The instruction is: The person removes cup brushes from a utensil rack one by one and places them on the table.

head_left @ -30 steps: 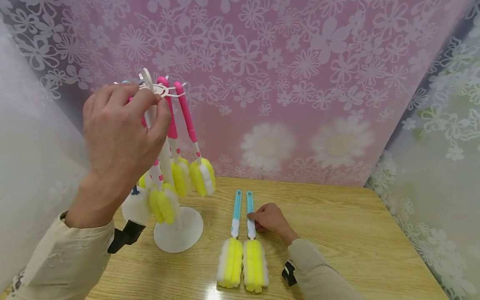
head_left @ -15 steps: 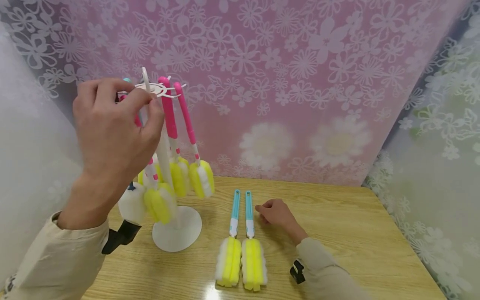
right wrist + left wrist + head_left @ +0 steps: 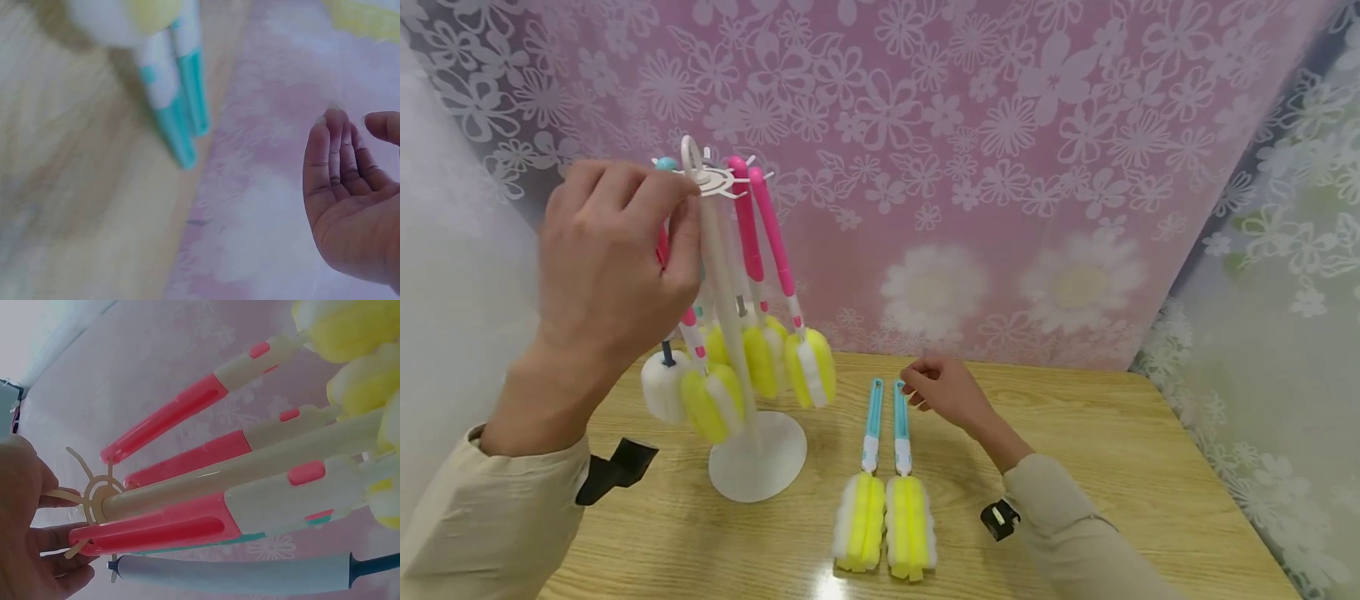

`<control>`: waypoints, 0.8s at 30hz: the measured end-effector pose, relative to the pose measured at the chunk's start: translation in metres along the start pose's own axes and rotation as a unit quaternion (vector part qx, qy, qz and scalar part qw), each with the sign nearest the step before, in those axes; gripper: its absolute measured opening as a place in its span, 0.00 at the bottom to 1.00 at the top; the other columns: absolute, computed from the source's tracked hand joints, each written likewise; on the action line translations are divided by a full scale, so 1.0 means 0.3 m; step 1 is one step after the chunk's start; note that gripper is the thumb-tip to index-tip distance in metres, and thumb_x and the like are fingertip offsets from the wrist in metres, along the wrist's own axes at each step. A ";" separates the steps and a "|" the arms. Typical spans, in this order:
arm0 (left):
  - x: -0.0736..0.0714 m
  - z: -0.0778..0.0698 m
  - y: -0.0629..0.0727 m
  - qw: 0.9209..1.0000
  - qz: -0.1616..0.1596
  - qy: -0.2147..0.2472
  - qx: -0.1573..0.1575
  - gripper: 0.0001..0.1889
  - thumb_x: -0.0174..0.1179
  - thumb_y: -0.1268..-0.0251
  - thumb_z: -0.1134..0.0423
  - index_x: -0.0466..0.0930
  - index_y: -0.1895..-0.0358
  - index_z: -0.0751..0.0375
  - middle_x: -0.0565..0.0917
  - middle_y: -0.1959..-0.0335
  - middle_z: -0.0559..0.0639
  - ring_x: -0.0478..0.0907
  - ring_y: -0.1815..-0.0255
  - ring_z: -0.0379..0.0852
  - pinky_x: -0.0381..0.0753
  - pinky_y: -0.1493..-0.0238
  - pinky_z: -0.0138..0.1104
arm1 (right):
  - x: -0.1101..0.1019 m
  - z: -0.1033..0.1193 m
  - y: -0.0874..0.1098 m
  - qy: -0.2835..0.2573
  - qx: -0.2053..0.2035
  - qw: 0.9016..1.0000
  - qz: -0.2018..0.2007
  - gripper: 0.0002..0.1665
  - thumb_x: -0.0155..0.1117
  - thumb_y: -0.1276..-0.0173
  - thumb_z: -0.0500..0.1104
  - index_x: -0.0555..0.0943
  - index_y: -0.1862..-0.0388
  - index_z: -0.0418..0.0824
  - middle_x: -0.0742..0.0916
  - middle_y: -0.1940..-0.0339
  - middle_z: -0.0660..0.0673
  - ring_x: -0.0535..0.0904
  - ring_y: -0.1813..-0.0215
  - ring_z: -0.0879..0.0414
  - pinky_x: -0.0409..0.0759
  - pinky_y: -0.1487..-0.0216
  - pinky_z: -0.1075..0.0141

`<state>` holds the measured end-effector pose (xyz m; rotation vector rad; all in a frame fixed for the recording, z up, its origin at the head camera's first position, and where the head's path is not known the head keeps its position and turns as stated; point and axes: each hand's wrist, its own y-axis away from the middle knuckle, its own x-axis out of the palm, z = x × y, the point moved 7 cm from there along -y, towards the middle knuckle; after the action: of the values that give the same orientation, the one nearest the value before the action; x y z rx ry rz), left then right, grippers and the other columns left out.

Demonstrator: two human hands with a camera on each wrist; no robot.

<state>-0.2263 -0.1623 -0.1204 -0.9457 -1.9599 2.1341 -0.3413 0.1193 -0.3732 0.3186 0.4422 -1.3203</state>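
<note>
My left hand [image 3: 617, 242] is at the top of a white rotating rack [image 3: 730, 333], its fingers at the ring of hooks. In the left wrist view a hook [image 3: 64, 495] runs in between my fingers, and the end of a pink-handled sponge brush [image 3: 156, 526] touches them. Loosely curled and holding nothing, my right hand [image 3: 951, 396] hovers near the upper end of a blue-handled sponge brush [image 3: 902, 425]. A matching blue-handled brush [image 3: 872, 425] lies parallel to it on the table, both with yellow-and-white heads toward me.
Several more brushes hang round the rack, including pink-handled ones [image 3: 772, 233] and one with a white head [image 3: 664, 387]. The rack's round base [image 3: 775, 475] stands on the wooden table [image 3: 1075, 467]. A pink floral curtain [image 3: 1000, 208] closes off the back.
My right hand has let go of the right blue-handled brush and moved up toward its handle end. My left hand has shifted left, and the hanging brushes have turned a little on the rack.
</note>
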 end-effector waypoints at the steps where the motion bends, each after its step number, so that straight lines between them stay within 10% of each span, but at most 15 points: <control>1: -0.001 0.002 0.000 1.000 0.003 0.003 0.007 0.13 0.47 0.35 0.63 0.79 0.63 0.69 0.77 0.67 0.64 0.69 0.57 0.64 0.66 0.54 0.53 | 0.003 0.025 -0.002 -0.002 -0.013 1.000 0.005 0.15 0.58 0.29 0.48 0.81 0.55 0.37 0.85 0.66 0.43 0.82 0.67 0.53 0.83 0.62 0.60; 16: -0.013 0.007 0.018 0.999 0.001 -0.011 0.039 0.22 0.43 0.42 0.76 0.85 0.54 0.58 0.83 0.58 0.64 0.74 0.47 0.63 0.71 0.48 0.57 | 0.101 0.521 0.042 -0.027 -0.216 0.976 -0.008 0.20 0.61 0.32 0.51 0.79 0.44 0.45 0.83 0.51 0.51 0.80 0.55 0.57 0.78 0.51 0.64; 24: -0.003 -0.023 0.005 0.999 -0.039 -0.028 0.014 0.22 0.44 0.36 0.51 0.86 0.63 0.62 0.84 0.64 0.60 0.74 0.51 0.62 0.67 0.51 0.56 | 0.146 0.637 0.028 -0.029 -0.232 0.972 -0.037 0.25 0.66 0.37 0.52 0.79 0.43 0.43 0.84 0.57 0.53 0.81 0.59 0.59 0.80 0.57 0.68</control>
<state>-0.2217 -0.1570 -0.1212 -0.7982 -1.9538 2.1614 -0.3002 -0.0054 -0.2273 -0.1267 0.7015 -1.2519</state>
